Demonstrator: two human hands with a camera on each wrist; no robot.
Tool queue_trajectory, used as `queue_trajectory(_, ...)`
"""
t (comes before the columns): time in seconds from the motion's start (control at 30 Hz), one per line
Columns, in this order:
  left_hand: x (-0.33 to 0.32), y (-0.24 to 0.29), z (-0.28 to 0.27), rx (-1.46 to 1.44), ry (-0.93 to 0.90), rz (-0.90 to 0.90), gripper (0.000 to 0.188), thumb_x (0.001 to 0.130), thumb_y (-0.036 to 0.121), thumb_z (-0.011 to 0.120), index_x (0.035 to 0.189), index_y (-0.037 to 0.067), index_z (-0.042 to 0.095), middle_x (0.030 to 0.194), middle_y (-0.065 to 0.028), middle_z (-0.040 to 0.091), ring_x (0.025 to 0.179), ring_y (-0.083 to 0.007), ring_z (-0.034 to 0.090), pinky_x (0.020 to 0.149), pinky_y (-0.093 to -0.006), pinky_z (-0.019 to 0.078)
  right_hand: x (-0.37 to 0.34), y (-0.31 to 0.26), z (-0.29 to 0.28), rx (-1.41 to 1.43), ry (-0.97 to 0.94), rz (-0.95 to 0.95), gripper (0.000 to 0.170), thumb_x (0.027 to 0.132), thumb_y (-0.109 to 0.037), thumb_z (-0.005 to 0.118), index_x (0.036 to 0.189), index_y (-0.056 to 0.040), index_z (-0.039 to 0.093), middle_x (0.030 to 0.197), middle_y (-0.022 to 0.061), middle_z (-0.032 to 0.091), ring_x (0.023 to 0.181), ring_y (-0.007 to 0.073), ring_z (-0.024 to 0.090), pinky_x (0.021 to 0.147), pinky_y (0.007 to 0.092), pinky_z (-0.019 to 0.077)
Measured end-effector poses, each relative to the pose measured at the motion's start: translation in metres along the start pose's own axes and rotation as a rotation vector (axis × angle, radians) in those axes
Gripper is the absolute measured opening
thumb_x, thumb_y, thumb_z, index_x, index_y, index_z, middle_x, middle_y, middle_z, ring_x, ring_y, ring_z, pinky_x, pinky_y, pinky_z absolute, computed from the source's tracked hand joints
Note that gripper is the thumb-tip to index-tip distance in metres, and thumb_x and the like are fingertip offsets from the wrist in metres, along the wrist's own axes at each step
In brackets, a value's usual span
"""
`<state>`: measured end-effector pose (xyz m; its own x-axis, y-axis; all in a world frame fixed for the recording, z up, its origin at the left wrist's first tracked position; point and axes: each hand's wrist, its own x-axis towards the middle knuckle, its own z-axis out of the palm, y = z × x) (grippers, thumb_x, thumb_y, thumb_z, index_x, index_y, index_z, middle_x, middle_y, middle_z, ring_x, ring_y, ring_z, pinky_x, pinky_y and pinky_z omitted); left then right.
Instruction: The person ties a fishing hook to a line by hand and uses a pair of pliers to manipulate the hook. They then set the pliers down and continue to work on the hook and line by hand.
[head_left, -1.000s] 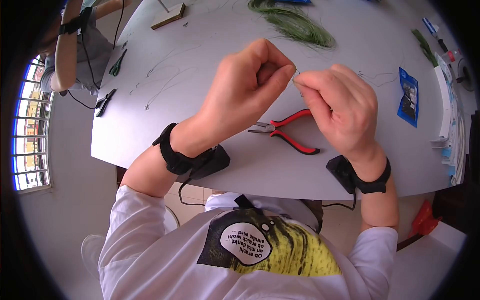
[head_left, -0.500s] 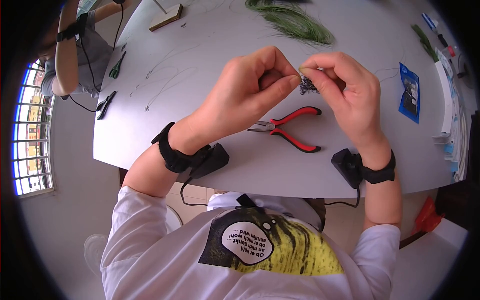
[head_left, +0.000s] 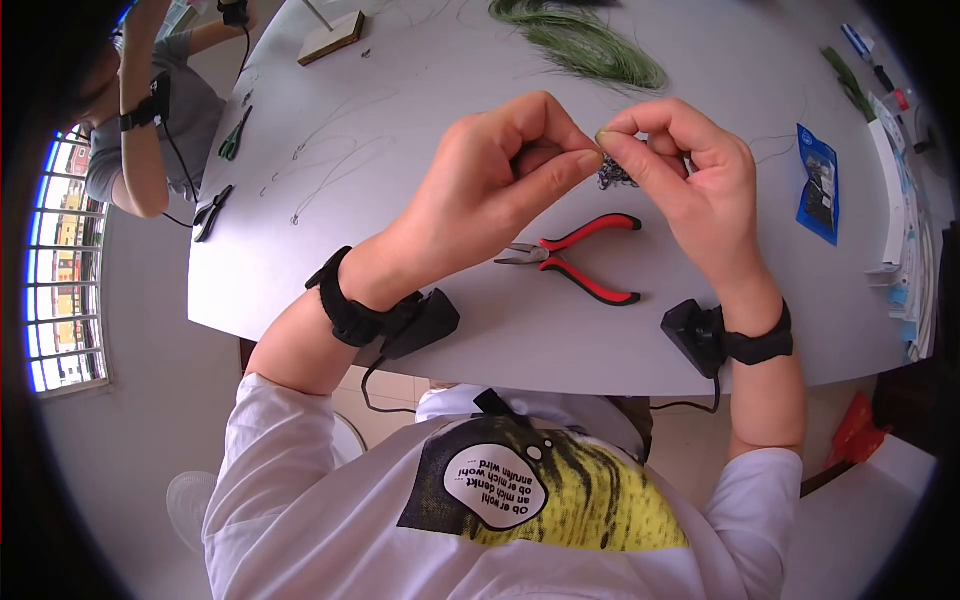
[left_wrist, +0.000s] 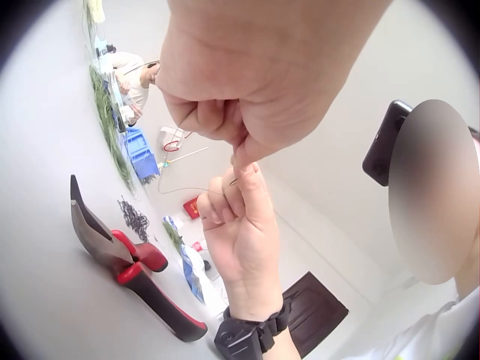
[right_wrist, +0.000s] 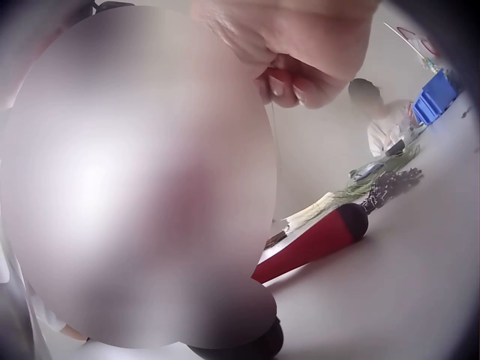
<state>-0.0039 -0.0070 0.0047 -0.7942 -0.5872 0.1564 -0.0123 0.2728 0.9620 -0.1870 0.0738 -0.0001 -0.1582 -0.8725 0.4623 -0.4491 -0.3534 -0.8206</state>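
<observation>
left grip [head_left: 500, 170]: thumb and forefinger tips together, clamped on a thin strand [left_wrist: 189, 188] where the two grips meet.
right grip [head_left: 695, 190]: thumb and forefinger pinched on the same strand, just beside the left tips.
thin strand: between the grips, above the table [head_left: 570, 350]; a loose length curves away from the fingertips.
dark heap [left_wrist: 135, 217]: past the right grip's fingertips, partly hidden by them from the head view.
pliers [head_left: 545, 255]: handles spread, on the near side of both grips.
green fibres [head_left: 590, 50]: beyond the grips.
blue packet [head_left: 818, 190]: right of the right grip, apart.
</observation>
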Motion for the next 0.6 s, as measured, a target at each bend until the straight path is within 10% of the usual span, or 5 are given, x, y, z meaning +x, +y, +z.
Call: queue_trajectory(0.6, 0.000, -0.005, 0.000, 0.030, 0.128, 0.191, 0.005, 0.094, 0.003, 0.061, 0.093, 0.001, 0.057, 0.082, 0.0031, 0.055, 0.066, -0.0003, 0.041, 0.058, -0.0170, 0.0334, -0.002, 0.015, 0.007, 0.744, -0.231, 0.466, 0.011, 0.090, -0.017, 0.067, 0.092, -0.0061, 0.066, 0.075, -0.0058, 0.057, 0.059, 0.0006, 0.037, 0.052, 0.0179, 0.0294)
